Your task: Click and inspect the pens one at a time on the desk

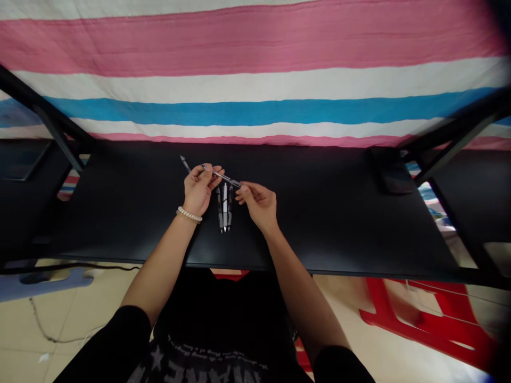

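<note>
Hands (196,192) (262,206) — both on one pen (227,178)

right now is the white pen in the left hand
No, the white pen lies on the black table between two darker pens.

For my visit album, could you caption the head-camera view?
Left fingers and right fingers hold a pen above a black table where three more pens lie close together, striped cloth behind.
</note>
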Demonstrator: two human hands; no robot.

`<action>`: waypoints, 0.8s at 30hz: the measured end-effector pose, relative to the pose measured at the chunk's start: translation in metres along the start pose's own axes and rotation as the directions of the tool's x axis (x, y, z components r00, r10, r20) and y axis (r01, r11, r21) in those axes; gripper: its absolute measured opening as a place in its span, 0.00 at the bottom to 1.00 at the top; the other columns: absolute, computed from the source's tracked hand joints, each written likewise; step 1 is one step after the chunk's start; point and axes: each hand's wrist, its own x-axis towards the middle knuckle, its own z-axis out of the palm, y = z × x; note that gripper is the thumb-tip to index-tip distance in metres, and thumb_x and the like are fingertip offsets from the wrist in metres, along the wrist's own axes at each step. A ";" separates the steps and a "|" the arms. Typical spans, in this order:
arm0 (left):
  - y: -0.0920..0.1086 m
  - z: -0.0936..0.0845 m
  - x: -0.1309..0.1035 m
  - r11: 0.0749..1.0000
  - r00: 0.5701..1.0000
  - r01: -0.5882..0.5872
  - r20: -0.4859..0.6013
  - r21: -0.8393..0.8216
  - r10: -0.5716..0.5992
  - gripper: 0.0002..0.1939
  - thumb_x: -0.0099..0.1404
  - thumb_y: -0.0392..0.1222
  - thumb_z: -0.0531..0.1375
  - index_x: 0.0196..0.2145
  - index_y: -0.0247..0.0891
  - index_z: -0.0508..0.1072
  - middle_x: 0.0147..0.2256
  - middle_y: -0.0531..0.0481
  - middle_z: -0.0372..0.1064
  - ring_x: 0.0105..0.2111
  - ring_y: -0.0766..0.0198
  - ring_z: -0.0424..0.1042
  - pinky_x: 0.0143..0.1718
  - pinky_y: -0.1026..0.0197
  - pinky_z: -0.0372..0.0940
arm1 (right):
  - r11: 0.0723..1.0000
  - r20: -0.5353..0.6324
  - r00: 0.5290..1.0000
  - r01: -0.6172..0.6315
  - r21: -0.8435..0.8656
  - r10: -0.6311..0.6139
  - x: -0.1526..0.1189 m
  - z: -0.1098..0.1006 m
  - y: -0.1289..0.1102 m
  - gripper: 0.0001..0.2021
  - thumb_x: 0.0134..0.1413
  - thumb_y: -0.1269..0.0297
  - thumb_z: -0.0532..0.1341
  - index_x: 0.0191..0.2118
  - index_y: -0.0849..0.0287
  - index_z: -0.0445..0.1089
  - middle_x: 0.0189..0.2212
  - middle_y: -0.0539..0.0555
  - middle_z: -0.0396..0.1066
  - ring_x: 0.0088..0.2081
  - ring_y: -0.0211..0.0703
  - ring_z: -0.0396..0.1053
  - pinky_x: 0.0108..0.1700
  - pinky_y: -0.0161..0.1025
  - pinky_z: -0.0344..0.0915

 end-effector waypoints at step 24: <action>0.051 -0.016 -0.001 0.942 0.997 0.068 -0.010 -0.330 -0.076 0.19 0.73 0.50 0.52 0.25 0.41 0.65 0.16 0.60 0.42 0.14 0.72 0.43 0.15 0.66 0.47 | 1.000 0.024 1.000 -0.012 -0.011 0.013 0.006 -0.008 -0.004 0.21 0.56 0.41 0.64 0.30 0.55 0.73 0.22 0.47 0.68 0.22 0.34 0.60 0.26 0.35 0.58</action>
